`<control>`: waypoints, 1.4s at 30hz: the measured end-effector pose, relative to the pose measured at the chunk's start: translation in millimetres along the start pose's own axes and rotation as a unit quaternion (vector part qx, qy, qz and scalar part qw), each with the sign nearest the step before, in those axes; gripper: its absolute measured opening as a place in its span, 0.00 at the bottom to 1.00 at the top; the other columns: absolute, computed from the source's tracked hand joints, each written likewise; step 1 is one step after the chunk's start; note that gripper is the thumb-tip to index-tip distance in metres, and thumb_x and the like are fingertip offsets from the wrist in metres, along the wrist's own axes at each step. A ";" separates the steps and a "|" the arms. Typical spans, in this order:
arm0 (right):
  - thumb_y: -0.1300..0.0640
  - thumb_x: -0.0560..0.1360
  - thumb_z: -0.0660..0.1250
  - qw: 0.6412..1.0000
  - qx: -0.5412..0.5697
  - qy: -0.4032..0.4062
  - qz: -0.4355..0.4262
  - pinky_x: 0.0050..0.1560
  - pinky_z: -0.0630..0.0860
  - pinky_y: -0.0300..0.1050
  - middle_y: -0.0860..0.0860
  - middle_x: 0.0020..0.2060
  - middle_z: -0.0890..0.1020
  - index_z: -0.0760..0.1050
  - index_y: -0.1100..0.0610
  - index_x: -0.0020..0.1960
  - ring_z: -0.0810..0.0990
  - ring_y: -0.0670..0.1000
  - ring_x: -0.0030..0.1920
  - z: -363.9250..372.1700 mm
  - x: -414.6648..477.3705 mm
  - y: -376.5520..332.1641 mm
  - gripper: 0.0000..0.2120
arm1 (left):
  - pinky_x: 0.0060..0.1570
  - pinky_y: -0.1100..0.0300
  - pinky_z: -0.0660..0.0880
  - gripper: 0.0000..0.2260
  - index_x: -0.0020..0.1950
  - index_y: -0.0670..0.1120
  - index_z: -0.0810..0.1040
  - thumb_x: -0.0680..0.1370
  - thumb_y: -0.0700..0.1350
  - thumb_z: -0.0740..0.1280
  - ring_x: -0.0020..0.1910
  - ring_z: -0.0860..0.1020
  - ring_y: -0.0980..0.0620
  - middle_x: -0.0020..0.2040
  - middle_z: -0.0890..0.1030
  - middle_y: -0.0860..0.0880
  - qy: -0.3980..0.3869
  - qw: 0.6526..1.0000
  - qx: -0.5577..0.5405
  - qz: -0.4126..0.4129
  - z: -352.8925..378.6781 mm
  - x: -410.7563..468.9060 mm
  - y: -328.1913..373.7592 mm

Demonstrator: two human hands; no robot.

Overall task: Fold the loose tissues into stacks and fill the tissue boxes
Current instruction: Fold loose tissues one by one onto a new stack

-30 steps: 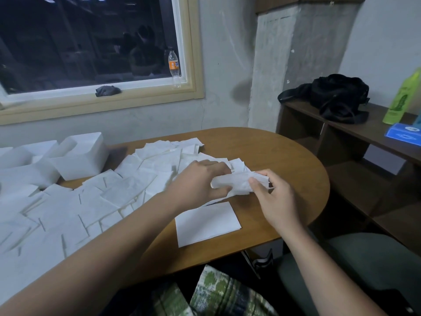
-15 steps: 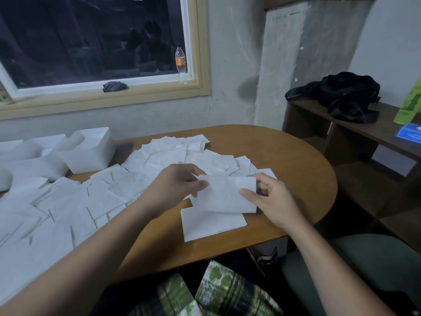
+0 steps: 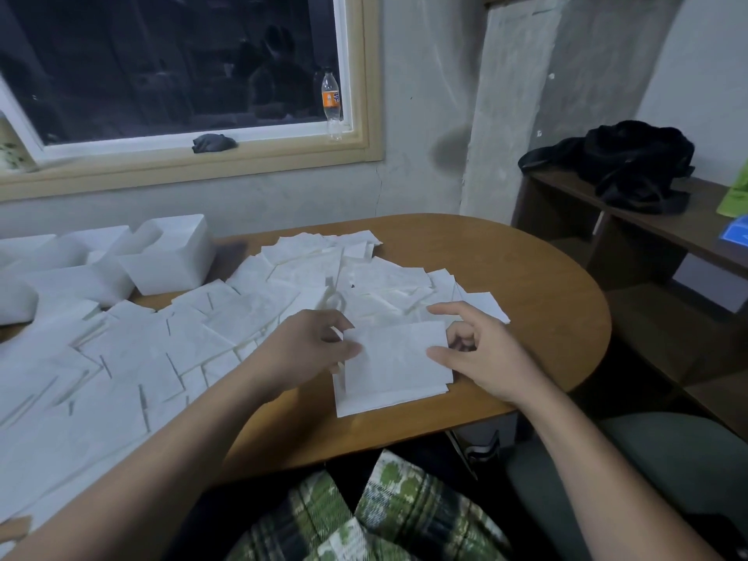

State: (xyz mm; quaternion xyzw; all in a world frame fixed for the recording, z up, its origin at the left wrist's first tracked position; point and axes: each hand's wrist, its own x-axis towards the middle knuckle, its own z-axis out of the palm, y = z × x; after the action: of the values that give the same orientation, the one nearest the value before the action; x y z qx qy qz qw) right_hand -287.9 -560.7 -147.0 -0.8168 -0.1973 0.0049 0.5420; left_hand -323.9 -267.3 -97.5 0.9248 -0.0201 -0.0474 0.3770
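Observation:
A folded white tissue [image 3: 398, 356] lies low over a small stack of folded tissues [image 3: 384, 400] near the front edge of the round wooden table [image 3: 534, 301]. My left hand [image 3: 307, 350] pinches the tissue's left edge with thumb and curled fingers. My right hand [image 3: 485, 354] pinches its right edge, thumb on top, index finger stretched out above. Several loose tissues [image 3: 162, 350] cover the table's left and middle. White open tissue boxes [image 3: 170, 257] stand at the back left.
A dark wooden shelf [image 3: 664, 220] at the right carries a black bag [image 3: 623, 164], a green bottle [image 3: 734, 192] and a blue box [image 3: 736, 234]. On the window sill stand a plastic bottle [image 3: 332, 103] and a dark cloth [image 3: 214, 142]. A grey seat [image 3: 655, 459] is below right.
The tissue, crumpled between both hands a second ago, has been flattened into a folded rectangle and lowered onto the small stack near the table's front edge.

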 end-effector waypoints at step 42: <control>0.53 0.82 0.71 0.992 -0.042 0.119 0.023 0.41 0.74 0.48 0.50 0.30 0.83 0.81 0.48 0.47 0.77 0.47 0.31 -2.6 2.0 5.7 0.05 | 0.58 0.52 0.75 0.12 0.59 0.54 0.84 0.79 0.55 0.71 0.53 0.81 0.50 0.53 0.85 0.54 0.031 0.881 0.358 0.307 62.0 101.1 48.8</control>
State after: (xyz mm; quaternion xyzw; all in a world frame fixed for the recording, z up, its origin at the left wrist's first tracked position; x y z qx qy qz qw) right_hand -283.6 -564.3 -150.6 -0.8382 -0.1123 -0.0883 0.5263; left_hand -229.7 -352.7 -114.8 0.9451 -0.3071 0.1102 0.0162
